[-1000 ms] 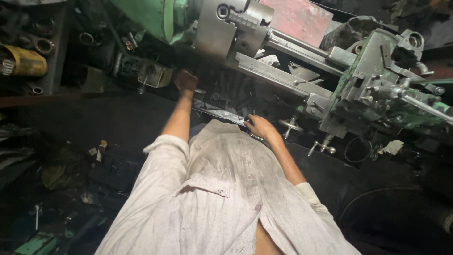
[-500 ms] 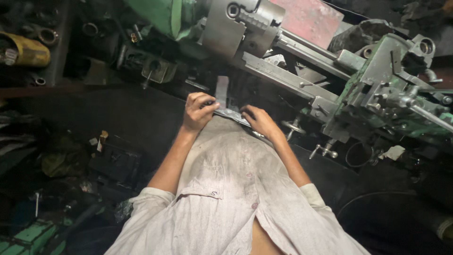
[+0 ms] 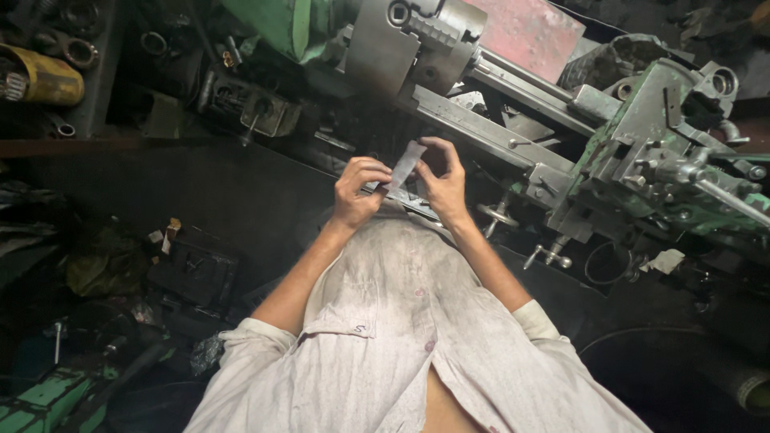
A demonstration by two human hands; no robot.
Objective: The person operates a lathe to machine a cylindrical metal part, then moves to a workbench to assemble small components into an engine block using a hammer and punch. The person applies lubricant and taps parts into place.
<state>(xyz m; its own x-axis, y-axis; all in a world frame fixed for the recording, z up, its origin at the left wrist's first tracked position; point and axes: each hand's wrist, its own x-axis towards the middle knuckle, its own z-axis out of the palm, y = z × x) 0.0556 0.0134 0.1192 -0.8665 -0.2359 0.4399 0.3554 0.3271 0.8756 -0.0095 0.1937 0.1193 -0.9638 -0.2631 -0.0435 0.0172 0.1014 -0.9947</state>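
Two hands pinch one thin grey strip (image 3: 405, 164) above the lathe bed (image 3: 481, 132): left hand (image 3: 358, 192) low, right hand (image 3: 443, 178) high. Feels light, bendy, probably abrasive; best gripped at ends.

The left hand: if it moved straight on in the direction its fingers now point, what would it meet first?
The left hand points toward the right hand, and both pinch a small grey strip. It would probably meet that strip first, then the right hand's fingers. The lathe bed lies beyond them; depth is unclear.
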